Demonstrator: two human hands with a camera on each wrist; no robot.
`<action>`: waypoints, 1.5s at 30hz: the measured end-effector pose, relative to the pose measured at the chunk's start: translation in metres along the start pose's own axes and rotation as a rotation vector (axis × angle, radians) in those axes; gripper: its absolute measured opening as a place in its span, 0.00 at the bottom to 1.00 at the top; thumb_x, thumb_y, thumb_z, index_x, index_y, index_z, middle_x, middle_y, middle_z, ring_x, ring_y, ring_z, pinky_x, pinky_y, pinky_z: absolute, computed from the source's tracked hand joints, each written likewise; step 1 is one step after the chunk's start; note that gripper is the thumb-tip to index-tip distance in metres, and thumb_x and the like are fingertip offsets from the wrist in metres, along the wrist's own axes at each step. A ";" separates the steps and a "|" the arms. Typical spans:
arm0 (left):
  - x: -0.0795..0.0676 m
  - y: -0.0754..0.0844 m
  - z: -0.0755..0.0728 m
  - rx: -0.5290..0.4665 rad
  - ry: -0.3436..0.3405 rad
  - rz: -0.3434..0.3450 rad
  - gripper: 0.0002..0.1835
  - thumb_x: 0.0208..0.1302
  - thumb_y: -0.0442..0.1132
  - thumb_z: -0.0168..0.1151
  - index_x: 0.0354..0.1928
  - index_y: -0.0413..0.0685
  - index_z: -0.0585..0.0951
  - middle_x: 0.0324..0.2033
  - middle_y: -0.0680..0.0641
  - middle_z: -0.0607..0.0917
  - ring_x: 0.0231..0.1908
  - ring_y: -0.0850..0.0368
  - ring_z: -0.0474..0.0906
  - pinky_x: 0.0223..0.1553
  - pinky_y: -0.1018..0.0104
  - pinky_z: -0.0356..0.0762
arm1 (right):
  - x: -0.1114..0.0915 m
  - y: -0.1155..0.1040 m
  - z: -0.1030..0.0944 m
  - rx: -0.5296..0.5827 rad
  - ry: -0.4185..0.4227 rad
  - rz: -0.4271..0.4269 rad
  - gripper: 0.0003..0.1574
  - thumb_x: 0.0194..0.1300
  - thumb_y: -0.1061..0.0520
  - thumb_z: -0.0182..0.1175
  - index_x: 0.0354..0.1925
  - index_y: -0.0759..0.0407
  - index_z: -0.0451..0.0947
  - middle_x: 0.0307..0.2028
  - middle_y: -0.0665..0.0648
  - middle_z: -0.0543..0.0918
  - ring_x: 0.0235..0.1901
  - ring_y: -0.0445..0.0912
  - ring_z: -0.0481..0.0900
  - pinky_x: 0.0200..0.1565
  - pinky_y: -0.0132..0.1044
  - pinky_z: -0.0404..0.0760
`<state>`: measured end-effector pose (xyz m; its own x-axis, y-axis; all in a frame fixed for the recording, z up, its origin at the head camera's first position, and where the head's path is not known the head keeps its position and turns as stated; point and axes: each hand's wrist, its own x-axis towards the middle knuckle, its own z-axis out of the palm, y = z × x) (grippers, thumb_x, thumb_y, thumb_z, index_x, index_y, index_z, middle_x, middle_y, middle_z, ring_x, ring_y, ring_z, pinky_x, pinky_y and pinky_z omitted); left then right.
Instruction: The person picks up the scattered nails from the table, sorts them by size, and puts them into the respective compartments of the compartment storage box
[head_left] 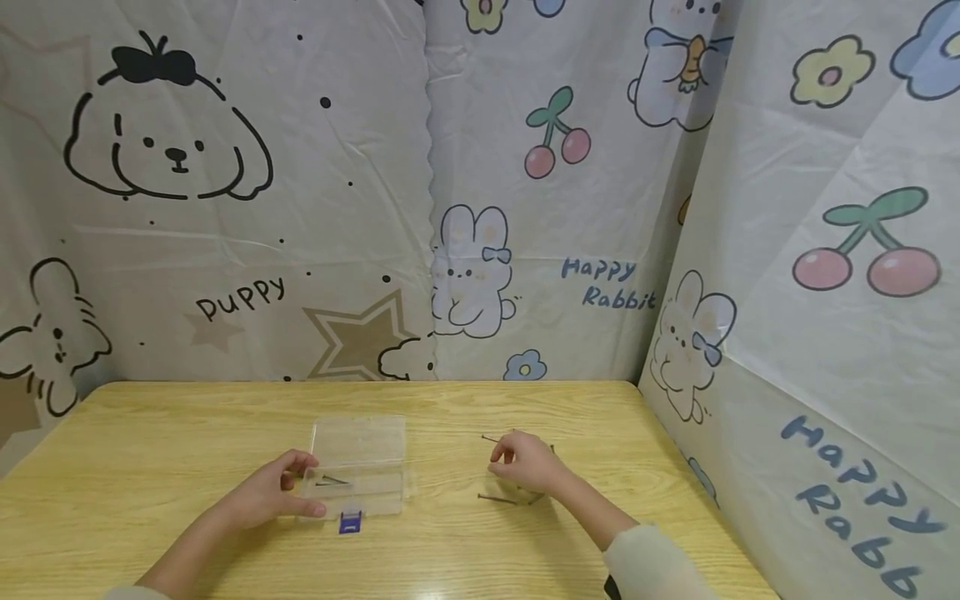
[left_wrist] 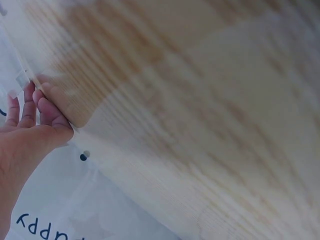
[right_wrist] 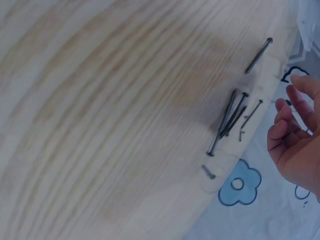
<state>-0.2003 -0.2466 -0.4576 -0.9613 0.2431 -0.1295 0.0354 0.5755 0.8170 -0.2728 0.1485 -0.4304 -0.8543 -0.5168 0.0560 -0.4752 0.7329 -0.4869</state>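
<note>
Fingers bent inward, my right hand (head_left: 528,461) hangs over loose nails (right_wrist: 220,125) on the right half of the table (head_left: 187,425); I cannot tell whether the fingertips pinch one. In the right wrist view, long nails lie bunched, with shorter ones just beside them. Leftward, near the table's middle, a clear plastic box (head_left: 382,502) appears open, lid laid back away from me, purple latch (head_left: 350,522) towards me. A couple of nails lie inside, in its near part. My left hand (head_left: 266,496) grips the box's left edge between thumb and fingers. To pick well, I judge it best to pinch one nail mid-shank, clear of its point, ease bunched ones apart, and keep the box steady. Beyond the table hangs pale cloth (head_left: 360,208) printed with puppies, rabbits and cherries.
</note>
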 end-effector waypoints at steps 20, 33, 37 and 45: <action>0.003 -0.001 0.000 0.001 -0.002 0.010 0.40 0.48 0.49 0.73 0.58 0.35 0.66 0.56 0.36 0.71 0.56 0.39 0.67 0.58 0.43 0.67 | -0.036 0.050 -0.009 -0.012 0.023 0.112 0.04 0.56 0.57 0.65 0.29 0.56 0.80 0.23 0.48 0.71 0.25 0.40 0.65 0.26 0.30 0.64; 0.001 -0.001 -0.001 -0.004 -0.001 0.016 0.40 0.49 0.49 0.72 0.58 0.35 0.66 0.56 0.37 0.71 0.56 0.40 0.67 0.58 0.44 0.67 | -0.044 0.058 -0.007 0.000 -0.006 0.112 0.05 0.57 0.56 0.65 0.28 0.55 0.79 0.22 0.47 0.72 0.23 0.38 0.66 0.25 0.28 0.65; 0.001 -0.003 0.000 0.004 0.003 0.022 0.39 0.49 0.48 0.72 0.58 0.35 0.66 0.56 0.37 0.72 0.56 0.41 0.68 0.57 0.45 0.68 | -0.043 0.057 -0.006 -0.003 -0.004 0.100 0.04 0.57 0.58 0.64 0.27 0.56 0.80 0.22 0.47 0.73 0.24 0.38 0.66 0.25 0.29 0.66; 0.001 -0.004 0.000 -0.001 0.010 0.016 0.40 0.48 0.49 0.73 0.58 0.36 0.66 0.56 0.37 0.71 0.56 0.40 0.67 0.58 0.44 0.68 | -0.041 0.053 -0.007 -0.019 -0.002 0.088 0.03 0.58 0.59 0.62 0.28 0.57 0.80 0.23 0.48 0.73 0.24 0.38 0.66 0.26 0.29 0.65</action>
<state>-0.2014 -0.2484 -0.4611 -0.9633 0.2445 -0.1107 0.0506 0.5705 0.8197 -0.2640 0.2116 -0.4528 -0.8924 -0.4510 0.0121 -0.4025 0.7839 -0.4728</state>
